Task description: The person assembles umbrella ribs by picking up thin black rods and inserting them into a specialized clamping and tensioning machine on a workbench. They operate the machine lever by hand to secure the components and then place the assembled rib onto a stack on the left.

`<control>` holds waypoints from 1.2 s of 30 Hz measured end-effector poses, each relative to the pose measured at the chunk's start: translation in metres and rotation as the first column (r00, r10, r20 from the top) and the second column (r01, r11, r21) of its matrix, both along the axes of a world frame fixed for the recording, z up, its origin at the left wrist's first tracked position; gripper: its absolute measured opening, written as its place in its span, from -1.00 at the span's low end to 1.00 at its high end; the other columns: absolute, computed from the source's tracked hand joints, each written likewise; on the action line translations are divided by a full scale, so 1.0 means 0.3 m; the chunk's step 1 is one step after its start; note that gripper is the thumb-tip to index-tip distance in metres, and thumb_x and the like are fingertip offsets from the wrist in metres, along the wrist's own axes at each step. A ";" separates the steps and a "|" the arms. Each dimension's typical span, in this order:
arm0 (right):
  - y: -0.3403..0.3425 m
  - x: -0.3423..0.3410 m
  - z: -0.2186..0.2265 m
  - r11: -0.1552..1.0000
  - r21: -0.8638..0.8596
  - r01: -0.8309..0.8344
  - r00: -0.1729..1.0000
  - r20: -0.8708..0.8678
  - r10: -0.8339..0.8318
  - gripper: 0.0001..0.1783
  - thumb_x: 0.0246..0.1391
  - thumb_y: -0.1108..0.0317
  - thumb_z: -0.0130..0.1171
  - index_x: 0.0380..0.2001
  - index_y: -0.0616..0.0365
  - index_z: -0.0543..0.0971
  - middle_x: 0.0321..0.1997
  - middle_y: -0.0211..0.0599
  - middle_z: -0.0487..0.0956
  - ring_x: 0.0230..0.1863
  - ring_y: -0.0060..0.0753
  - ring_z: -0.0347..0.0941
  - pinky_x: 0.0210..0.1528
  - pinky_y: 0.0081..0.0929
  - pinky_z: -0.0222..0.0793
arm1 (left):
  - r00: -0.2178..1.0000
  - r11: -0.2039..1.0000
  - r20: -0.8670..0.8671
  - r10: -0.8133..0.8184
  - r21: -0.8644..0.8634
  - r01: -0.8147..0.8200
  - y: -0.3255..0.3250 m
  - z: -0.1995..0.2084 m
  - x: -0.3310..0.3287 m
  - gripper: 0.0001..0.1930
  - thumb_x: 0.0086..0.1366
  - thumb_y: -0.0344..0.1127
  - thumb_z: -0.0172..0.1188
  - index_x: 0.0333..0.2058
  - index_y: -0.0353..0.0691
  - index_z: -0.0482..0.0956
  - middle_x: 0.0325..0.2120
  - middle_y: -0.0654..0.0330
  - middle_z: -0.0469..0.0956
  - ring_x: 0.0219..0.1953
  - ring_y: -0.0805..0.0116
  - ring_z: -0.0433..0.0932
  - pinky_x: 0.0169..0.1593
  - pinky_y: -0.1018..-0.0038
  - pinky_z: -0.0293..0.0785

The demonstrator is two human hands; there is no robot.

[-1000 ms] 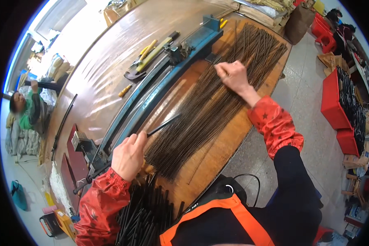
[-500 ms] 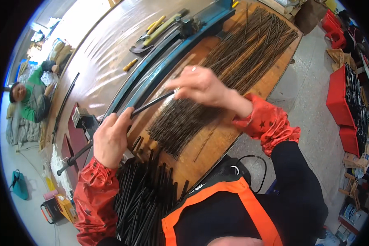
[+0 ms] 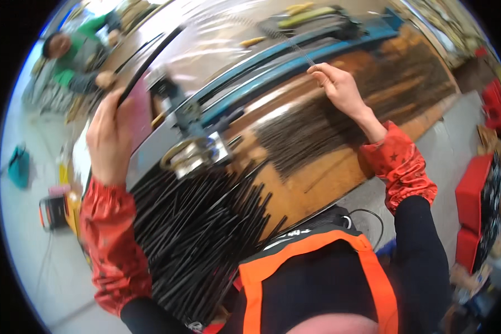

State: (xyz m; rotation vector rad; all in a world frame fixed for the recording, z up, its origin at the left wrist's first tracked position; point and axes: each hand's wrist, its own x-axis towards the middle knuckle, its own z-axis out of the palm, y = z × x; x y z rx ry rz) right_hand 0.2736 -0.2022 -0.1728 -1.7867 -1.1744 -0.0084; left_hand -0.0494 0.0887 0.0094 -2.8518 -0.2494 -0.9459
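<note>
My left hand (image 3: pixel 110 139) is closed around a slim black tube (image 3: pixel 150 60), raised over the left side of the bench and slanting up to the right. Between its fingertips my right hand (image 3: pixel 342 92) pinches one end of a long, thin coil spring (image 3: pixel 295 47). The spring arcs up and left toward the tube's far end; blur hides whether it goes inside. Below my right hand lies a pile of similar springs (image 3: pixel 317 131) on the wooden tabletop (image 3: pixel 331 177). A heap of black tubes (image 3: pixel 206 228) lies between my forearms.
A blue metal rail (image 3: pixel 295 72) runs across the bench, with a machine head (image 3: pixel 189 119) at its left end. Behind it lie yellow-handled tools (image 3: pixel 312 16). Another person in green (image 3: pixel 78 55) sits at the far left. Red bins (image 3: pixel 473 189) stand on the floor at right.
My hands have moved far apart, the left up and left with the black tube, the right to the right with a spring end. The view has shifted, showing more of the tube heap.
</note>
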 end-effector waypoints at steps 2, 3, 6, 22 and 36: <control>0.143 -0.079 0.074 0.992 -0.039 -0.123 0.976 -0.186 0.113 -0.78 0.36 0.31 0.10 -0.11 0.19 0.63 -0.53 -0.45 0.50 -0.47 -0.66 0.39 -0.39 -0.57 0.36 | 0.999 0.990 0.015 0.043 -0.137 -0.041 -0.021 0.034 -0.017 -0.74 0.36 -0.42 0.15 0.01 -0.25 0.58 -0.19 -0.05 0.64 -0.20 -0.01 0.64 -0.14 0.30 0.53; 0.243 -0.121 0.091 0.977 0.021 -0.210 0.949 -0.235 0.210 -0.77 0.37 0.31 0.08 -0.13 0.19 0.64 -0.54 -0.49 0.50 -0.48 -0.68 0.38 -0.42 -0.58 0.34 | 0.997 0.985 0.029 0.073 -0.158 -0.068 -0.034 0.045 -0.038 -0.75 0.36 -0.42 0.16 0.00 -0.25 0.58 -0.22 -0.04 0.64 -0.24 0.00 0.64 -0.17 0.31 0.53; 0.513 -0.303 0.225 0.865 0.130 -0.485 0.834 -0.230 0.502 -0.76 0.35 0.30 0.12 -0.15 0.24 0.65 -0.44 -0.39 0.61 -0.39 -0.64 0.49 -0.32 -0.58 0.40 | 0.989 0.984 0.092 0.114 -0.151 -0.099 -0.026 0.070 -0.156 -0.75 0.35 -0.41 0.20 -0.01 -0.24 0.60 -0.27 -0.02 0.64 -0.32 0.05 0.64 -0.23 0.35 0.53; 0.868 -0.538 0.281 0.724 0.013 -0.690 0.718 0.143 0.681 -0.76 0.23 0.23 0.23 -0.21 0.16 0.70 -0.38 -0.23 0.70 -0.39 -0.36 0.62 -0.25 -0.40 0.50 | 0.938 0.912 0.047 0.343 -0.256 -0.321 0.061 -0.072 -0.587 -0.74 0.38 -0.42 0.21 0.03 -0.27 0.58 -0.37 0.02 0.61 -0.45 0.21 0.58 -0.33 0.40 0.47; 0.410 0.056 0.179 0.995 -0.071 -0.075 0.590 0.801 0.101 -0.95 0.15 0.36 0.23 -0.33 -0.06 0.65 -0.28 -0.48 0.71 -0.13 -0.37 0.56 0.26 -0.22 0.08 | 0.903 0.894 -0.222 0.367 -0.185 -0.409 0.142 -0.163 -0.556 -0.77 0.34 -0.22 0.24 -0.06 -0.05 0.65 -0.45 0.08 0.57 -0.44 0.08 0.60 -0.37 0.25 0.48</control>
